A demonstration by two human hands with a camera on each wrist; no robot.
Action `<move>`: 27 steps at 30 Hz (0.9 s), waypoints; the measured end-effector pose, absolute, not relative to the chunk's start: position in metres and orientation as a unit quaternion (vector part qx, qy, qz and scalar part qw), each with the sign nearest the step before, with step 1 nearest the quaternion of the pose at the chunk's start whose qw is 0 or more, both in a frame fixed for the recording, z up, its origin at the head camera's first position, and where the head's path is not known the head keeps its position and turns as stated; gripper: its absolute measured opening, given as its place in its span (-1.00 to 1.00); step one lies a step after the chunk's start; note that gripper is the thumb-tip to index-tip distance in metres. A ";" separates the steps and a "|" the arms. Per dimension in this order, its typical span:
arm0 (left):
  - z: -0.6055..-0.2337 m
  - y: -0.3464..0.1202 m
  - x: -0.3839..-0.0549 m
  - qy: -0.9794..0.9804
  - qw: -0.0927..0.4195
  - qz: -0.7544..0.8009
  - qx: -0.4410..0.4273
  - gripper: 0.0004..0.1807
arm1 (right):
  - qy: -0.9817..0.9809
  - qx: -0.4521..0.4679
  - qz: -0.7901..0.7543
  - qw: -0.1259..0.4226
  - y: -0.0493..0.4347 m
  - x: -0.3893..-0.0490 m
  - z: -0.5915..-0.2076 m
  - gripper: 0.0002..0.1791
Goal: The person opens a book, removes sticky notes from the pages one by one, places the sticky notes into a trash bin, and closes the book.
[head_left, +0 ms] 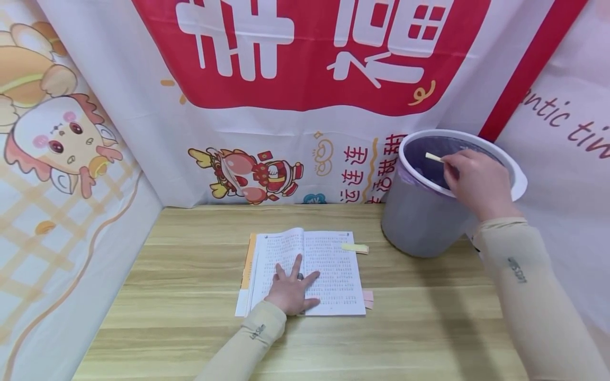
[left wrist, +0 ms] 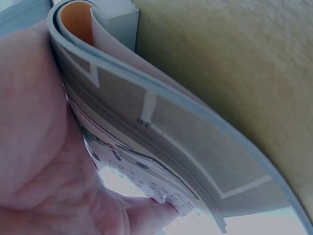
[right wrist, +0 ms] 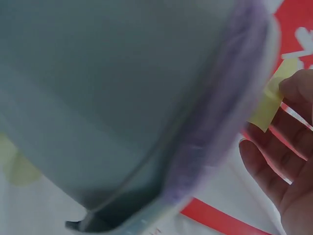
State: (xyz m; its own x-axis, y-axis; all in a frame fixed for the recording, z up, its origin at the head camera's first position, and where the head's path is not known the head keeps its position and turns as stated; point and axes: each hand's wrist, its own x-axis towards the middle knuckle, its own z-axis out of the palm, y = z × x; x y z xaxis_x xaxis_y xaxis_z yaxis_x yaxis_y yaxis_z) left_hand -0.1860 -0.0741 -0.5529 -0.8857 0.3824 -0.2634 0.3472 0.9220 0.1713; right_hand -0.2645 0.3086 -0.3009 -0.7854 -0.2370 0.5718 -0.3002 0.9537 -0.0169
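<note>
My right hand (head_left: 478,180) pinches a small pale yellow sticky note (head_left: 433,157) over the open top of a grey trash can (head_left: 419,222). In the right wrist view the yellow slip (right wrist: 268,110) shows between thumb and fingers, beside the bin's purple liner (right wrist: 210,117). My left hand (head_left: 289,292) lies spread across an open book (head_left: 333,270), pressing near its spine. More yellow sticky tabs (head_left: 355,247) stick out at the book's upper right edge, and pink tabs (head_left: 368,299) at its lower right. The left wrist view has the book's curved pages (left wrist: 146,112) close beside the palm.
The book lies on a wooden table (head_left: 190,275). The trash can stands at the table's back right, with a white rim (head_left: 519,182). Printed cloth (head_left: 305,121) hangs behind the table and along both sides.
</note>
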 end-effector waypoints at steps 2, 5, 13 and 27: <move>-0.552 -0.074 -0.186 0.969 0.148 0.059 0.191 -0.18 | -0.954 0.131 0.050 0.266 0.313 -0.272 -0.302 -0.73; -0.551 -0.073 -0.185 0.968 0.148 0.055 0.194 -0.18 | -0.969 0.112 0.046 0.215 0.318 -0.284 -0.303 -0.72; -0.553 -0.073 -0.185 0.968 0.146 0.050 0.197 -0.18 | -0.984 0.092 0.047 0.147 0.327 -0.297 -0.306 -0.69; -0.557 -0.075 -0.187 0.969 0.148 0.057 0.190 -0.19 | -0.935 0.139 0.093 0.312 0.287 -0.251 -0.308 -0.67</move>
